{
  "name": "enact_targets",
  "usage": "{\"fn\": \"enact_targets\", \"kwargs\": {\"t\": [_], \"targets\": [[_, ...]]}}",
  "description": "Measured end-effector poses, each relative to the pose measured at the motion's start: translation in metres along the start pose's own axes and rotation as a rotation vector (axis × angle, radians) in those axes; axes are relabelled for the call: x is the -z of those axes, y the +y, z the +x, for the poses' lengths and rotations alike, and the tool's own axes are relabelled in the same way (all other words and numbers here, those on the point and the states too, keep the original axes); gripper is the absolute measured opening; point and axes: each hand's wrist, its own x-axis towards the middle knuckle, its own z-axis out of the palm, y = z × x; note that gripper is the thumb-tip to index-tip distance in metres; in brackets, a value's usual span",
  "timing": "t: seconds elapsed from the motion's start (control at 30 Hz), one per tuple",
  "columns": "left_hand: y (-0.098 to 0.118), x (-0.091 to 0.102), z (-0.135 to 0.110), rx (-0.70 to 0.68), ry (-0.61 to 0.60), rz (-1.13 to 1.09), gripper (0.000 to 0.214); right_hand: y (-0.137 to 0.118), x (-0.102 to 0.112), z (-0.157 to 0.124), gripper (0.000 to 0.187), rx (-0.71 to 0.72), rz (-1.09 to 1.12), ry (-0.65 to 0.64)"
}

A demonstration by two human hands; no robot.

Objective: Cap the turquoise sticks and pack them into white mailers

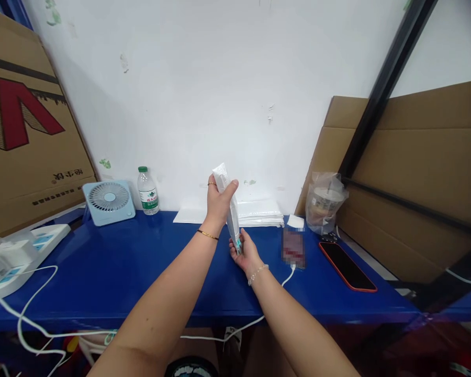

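A narrow white plastic packet (233, 217), seemingly a folded mailing bag, is held up at a slant above the blue table. My left hand (219, 201) grips its upper part, thumb on the near side. At its lower end my right hand (245, 252) is turned palm up, with the fingers curled around the bottom. A bit of teal (239, 245) shows there between the fingers; what it is I cannot make out. Behind the hands, against the wall, lies a stack of flat white plastic bags (259, 213).
On the blue table (141, 272) stand a light-blue fan (109, 201) and a water bottle (147, 191) at left, near a power strip (49, 238). At right are a blurred phone-like device (293, 246) on a white cable, a red-edged phone (347, 265) and a bagged drink cup (325, 201).
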Motion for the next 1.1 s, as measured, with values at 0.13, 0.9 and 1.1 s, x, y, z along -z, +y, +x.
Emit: {"fn": "enact_targets", "kwargs": {"t": [0.13,0.9,1.1], "targets": [[-0.005,0.002,-0.006,-0.014,0.070,-0.009,0.041,0.003,0.000,0.002,0.033,0.261,-0.390,0.071],[0.011,0.064,0.006,0.042,0.034,0.079,0.042,-0.010,0.028,0.007,0.028,0.810,-1.702,0.453],[0.023,0.043,0.014,0.002,-0.089,0.051,0.040,-0.013,0.018,-0.006,0.031,0.984,-1.711,0.173]]}}
